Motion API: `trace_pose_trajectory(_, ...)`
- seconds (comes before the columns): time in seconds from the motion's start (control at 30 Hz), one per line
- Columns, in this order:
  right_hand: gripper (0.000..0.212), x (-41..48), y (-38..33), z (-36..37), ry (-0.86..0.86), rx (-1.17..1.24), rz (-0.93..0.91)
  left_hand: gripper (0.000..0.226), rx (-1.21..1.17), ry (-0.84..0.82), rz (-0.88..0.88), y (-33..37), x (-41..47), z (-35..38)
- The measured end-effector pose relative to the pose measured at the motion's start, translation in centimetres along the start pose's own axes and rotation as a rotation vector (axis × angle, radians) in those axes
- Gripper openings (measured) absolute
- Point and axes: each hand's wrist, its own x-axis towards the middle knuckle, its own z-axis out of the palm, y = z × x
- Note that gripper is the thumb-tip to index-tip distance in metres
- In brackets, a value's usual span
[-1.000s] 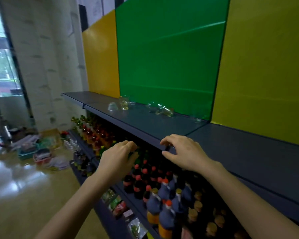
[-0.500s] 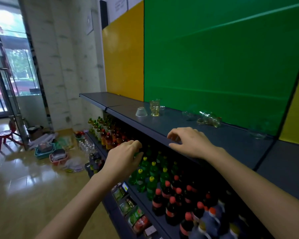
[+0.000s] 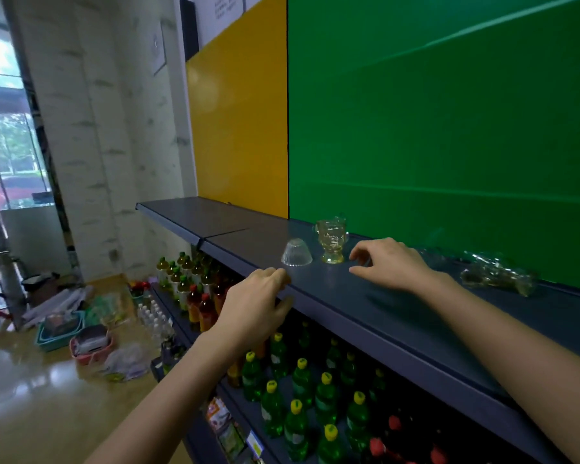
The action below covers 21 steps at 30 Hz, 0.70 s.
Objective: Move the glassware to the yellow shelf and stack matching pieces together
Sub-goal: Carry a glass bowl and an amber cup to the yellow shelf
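Note:
On the dark grey shelf [image 3: 365, 303] under the green panel stand a small clear ribbed bowl [image 3: 296, 252], upside down, and a yellowish footed glass cup [image 3: 332, 240] just right of it. More clear glass pieces [image 3: 496, 274] lie further right along the shelf. My right hand [image 3: 387, 262] hovers over the shelf just right of the footed cup, fingers curled and apart, holding nothing. My left hand [image 3: 255, 304] is at the shelf's front edge, just below the upturned bowl, fingers loosely bent and empty. The shelf section under the yellow panel [image 3: 238, 128] lies to the far left.
Below the top shelf, rows of green and red-capped bottles [image 3: 298, 396] fill lower shelves. Baskets and bags [image 3: 81, 336] sit on the shiny floor at left. A white brick pillar [image 3: 91, 128] and a glass door stand beyond.
The view has shifted left along the shelf, bringing the bowl and footed cup close. My right hand has left the front edge and reached over the shelf toward the cup; my left hand rose to the edge.

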Motion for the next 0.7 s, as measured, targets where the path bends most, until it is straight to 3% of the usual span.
trace_pose_trajectory(0.17,0.036,5.1,0.1,1.5,0.009,-0.007,0.121,0.030,-0.051,-0.015,0.018,-4.2,3.8,2.2)
trace_pose_trajectory(0.43,0.076,11.4,0.9,4.6,-0.035,-0.052,0.306,0.045,-0.134,-0.045,0.098,-9.9,10.7,5.8)
trace_pose_trajectory(0.7,0.095,15.3,-0.5,6.5,0.096,0.380,0.554,0.066,-0.296,-0.261,0.288,-13.1,18.0,9.4)
